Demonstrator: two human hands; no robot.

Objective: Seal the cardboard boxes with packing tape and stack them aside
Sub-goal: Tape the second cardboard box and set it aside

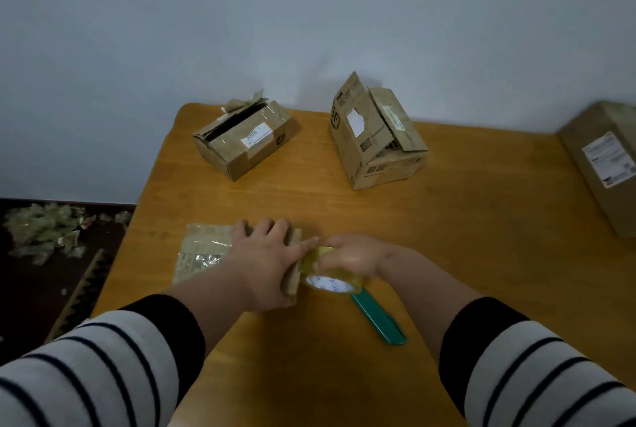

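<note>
L hand lies flat, fingers spread straight, pressing a small flat box at the near-left of the table. R hand fingers curl round the tape roll at the box's right end. Green cutter just behind the roll. 2 open boxes farther back, well apart.

Both forearms reach forward, striped sleeves pushed back. Left hand lies flat, fingers spread and pressing down. Right hand has its fingers curled in a grip.
</note>
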